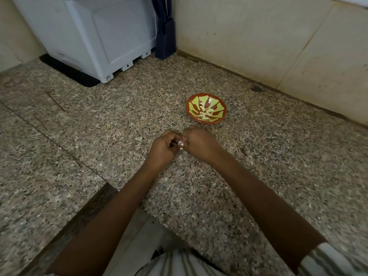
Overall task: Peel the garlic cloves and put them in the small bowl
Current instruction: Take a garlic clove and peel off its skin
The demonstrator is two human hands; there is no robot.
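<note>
A small red bowl [223, 105] with a yellow-green leaf pattern sits on the speckled granite counter [119, 120] and holds several pale peeled garlic cloves [206, 114]. Just in front of the bowl, my left hand [162, 149] and my right hand [200, 143] meet above the counter. Both pinch one small whitish garlic clove [180, 144] between their fingertips. Most of the clove is hidden by the fingers.
A grey-white appliance [95, 36] stands at the back left on a black mat [67, 71]. A dark blue cloth [165, 36] hangs beside it in the corner. Tiled wall [258, 36] runs along the back right. The counter's front edge cuts in at the lower left.
</note>
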